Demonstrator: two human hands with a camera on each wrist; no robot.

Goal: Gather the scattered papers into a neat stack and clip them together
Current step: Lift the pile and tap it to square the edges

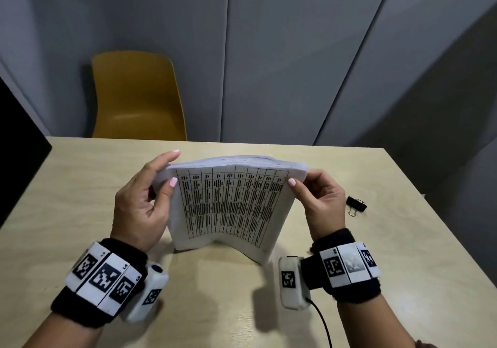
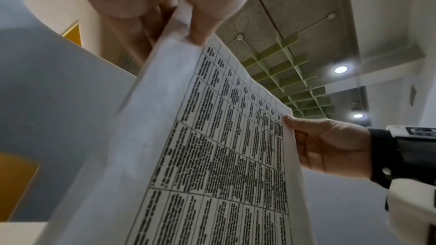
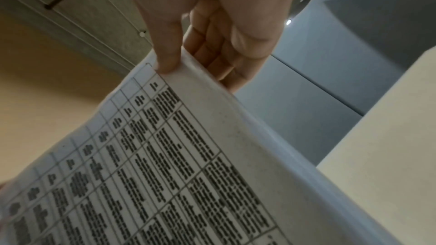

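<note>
A stack of white papers printed with a black table stands on its lower edge on the light wooden table, bowed in the middle. My left hand pinches its upper left corner, thumb in front and fingers behind. My right hand pinches the upper right corner the same way. The left wrist view shows the printed sheet, my left thumb on its top corner and my right hand at its far edge. In the right wrist view my right thumb presses the sheet. A black binder clip lies on the table, right of my right hand.
A yellow chair stands behind the table's far edge, in front of grey wall panels. A black cable runs from the right wrist unit toward the near edge. A dark object borders the table at the left.
</note>
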